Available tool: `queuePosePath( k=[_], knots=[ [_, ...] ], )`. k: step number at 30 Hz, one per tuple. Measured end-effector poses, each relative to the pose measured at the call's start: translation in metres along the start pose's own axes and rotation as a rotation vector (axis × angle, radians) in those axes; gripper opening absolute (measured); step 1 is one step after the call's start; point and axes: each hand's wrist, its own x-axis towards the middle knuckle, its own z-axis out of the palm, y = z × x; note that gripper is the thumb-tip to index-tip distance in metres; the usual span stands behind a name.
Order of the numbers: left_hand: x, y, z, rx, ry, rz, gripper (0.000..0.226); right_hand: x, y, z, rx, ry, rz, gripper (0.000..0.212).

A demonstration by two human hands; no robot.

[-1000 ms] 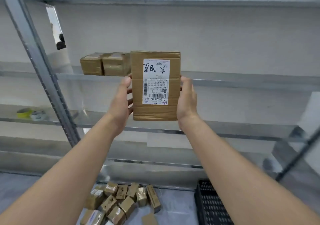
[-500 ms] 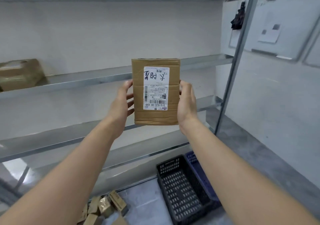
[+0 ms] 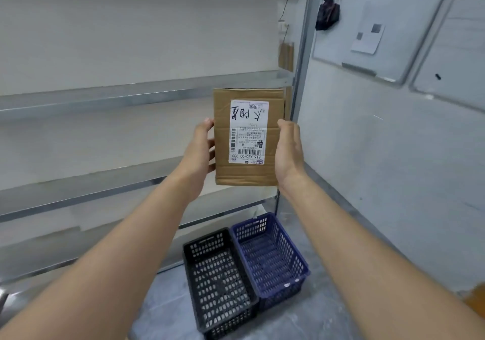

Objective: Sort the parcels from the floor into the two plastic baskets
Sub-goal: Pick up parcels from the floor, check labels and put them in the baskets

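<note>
**Parcel gripped upright in both hands**

The person held a flat cardboard parcel (image 3: pixel 248 174) upright, its white label (image 3: pixel 248 131) facing the camera with the print upside down. The left hand (image 3: pixel 199 153) gripped the parcel's left edge: the thumb lay on the front by that edge, and the fingers (image 3: pixel 211 144) curled round behind it. The right hand (image 3: pixel 288 153) gripped the right edge, its thumb lying along that edge. The right fingers were hidden behind the parcel, so how they lay could not be told.

Below the parcel, two baskets stood touching side by side on the floor (image 3: pixel 168 300). The black basket (image 3: pixel 207 248) stood below and slightly left, and the blue basket (image 3: pixel 253 228) almost straight below. Behind the parcel ran a metal shelf (image 3: pixel 105 95), and a rack post (image 3: pixel 301 51) rose just to its right. A whiteboard (image 3: pixel 380 38) hung on the wall up and to the right.
</note>
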Motion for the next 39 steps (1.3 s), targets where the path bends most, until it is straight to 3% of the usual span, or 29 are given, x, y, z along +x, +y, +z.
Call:
queuePosePath(
  k=[3,6,10,15,19,23,26,30,34,37,39],
  knots=[
    [0.027,-0.005,0.029,0.013,0.000,-0.018,0.037,0.033,0.005,-0.021,0.004,0.001,0.024,0.068],
    [0.061,-0.018,0.053,0.022,-0.006,-0.027,0.038,0.072,0.017,-0.030,0.020,0.024,0.041,0.052],
    [0.126,-0.048,0.072,0.012,-0.005,-0.079,0.051,0.131,0.046,-0.032,-0.035,0.057,0.078,0.065],
    [0.197,-0.087,0.088,-0.003,-0.005,-0.162,0.045,0.195,0.075,-0.036,-0.121,0.078,0.142,0.040],
    [0.242,-0.105,0.103,-0.018,0.015,-0.212,0.040,0.245,0.097,-0.039,-0.150,0.086,0.187,0.052],
    [0.279,-0.124,0.120,-0.021,0.083,-0.260,0.038,0.297,0.125,-0.048,-0.198,0.046,0.222,0.040],
    [0.303,-0.148,0.136,-0.061,0.166,-0.314,0.038,0.341,0.154,-0.059,-0.211,-0.013,0.268,0.044],
    [0.326,-0.191,0.166,-0.112,0.330,-0.397,0.041,0.394,0.203,-0.072,-0.245,-0.129,0.314,0.025],
    [0.347,-0.232,0.195,-0.118,0.473,-0.469,0.042,0.429,0.246,-0.087,-0.276,-0.240,0.417,0.052],
    [0.357,-0.258,0.206,-0.117,0.555,-0.512,0.045,0.444,0.269,-0.096,-0.304,-0.297,0.485,0.053],
    [0.361,-0.276,0.206,-0.121,0.605,-0.546,0.046,0.449,0.285,-0.095,-0.333,-0.318,0.516,0.067]
  ],
)
